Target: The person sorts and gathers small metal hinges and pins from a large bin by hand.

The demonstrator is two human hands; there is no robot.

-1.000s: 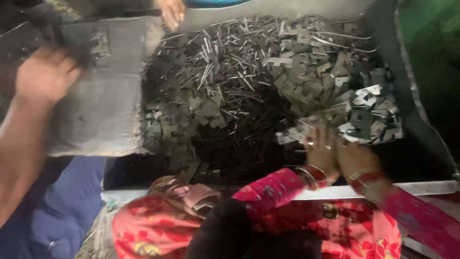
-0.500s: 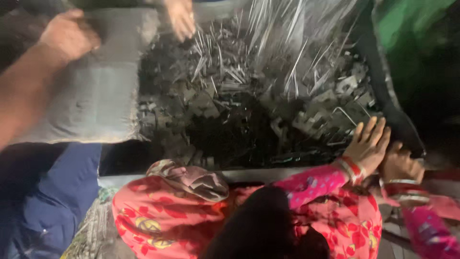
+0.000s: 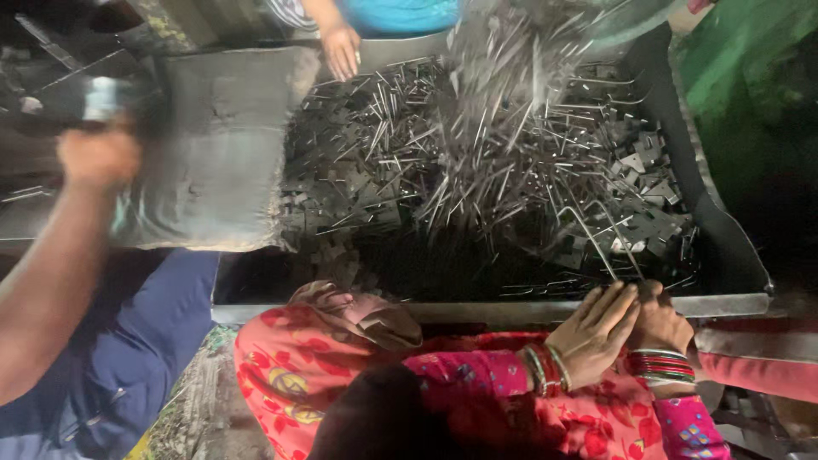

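Head view: left hand (image 3: 95, 156) blurred, fist closed on grey sack (image 3: 213, 153) edge beside metal tray (image 3: 724, 255). Right hand out of sight. Thin metal rods (image 3: 511, 162) heaped in tray; co-worker's hands (image 3: 626, 328) rest on near rim.

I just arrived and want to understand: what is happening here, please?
The wearer's left hand, blurred, grips a gray sack beside a metal tray heaped with thin metal rods and flat pieces. A person in pink rests two bangled hands on its near rim; another person's hand reaches in from the far side.
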